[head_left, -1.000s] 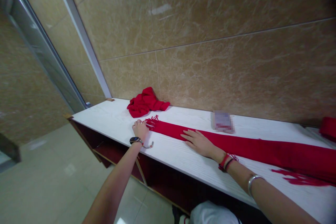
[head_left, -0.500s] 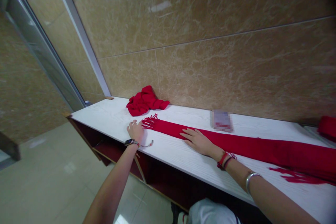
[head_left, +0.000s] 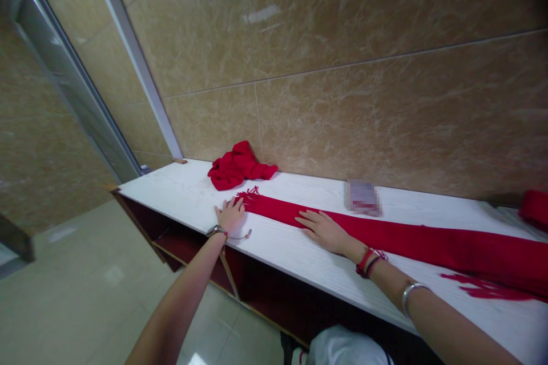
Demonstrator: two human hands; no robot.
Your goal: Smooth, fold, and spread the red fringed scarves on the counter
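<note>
A long red scarf (head_left: 398, 234) lies stretched along the white tabletop, its fringe at the left end. My left hand (head_left: 231, 214) rests on that fringed end with fingers spread, covering part of the tassels. Farther right, my right hand (head_left: 323, 231) lies flat across the near edge of the scarf, fingers extended. More red fringe shows on the near side at the right, under the scarf's wider part. Behind the left end is a crumpled red cloth (head_left: 240, 166), which neither hand touches.
A blurred-out small flat item (head_left: 363, 198) lies behind the scarf. Another red cloth (head_left: 534, 210) sits at the far right. Tan marble tiles (head_left: 342, 108) rise along the back of the white cabinet top (head_left: 274, 251), whose dark open shelves (head_left: 265, 288) face me.
My left hand has shifted slightly right, from beside the tassels onto the fringe, and its fingers have spread. My right hand stays in place on the scarf.
</note>
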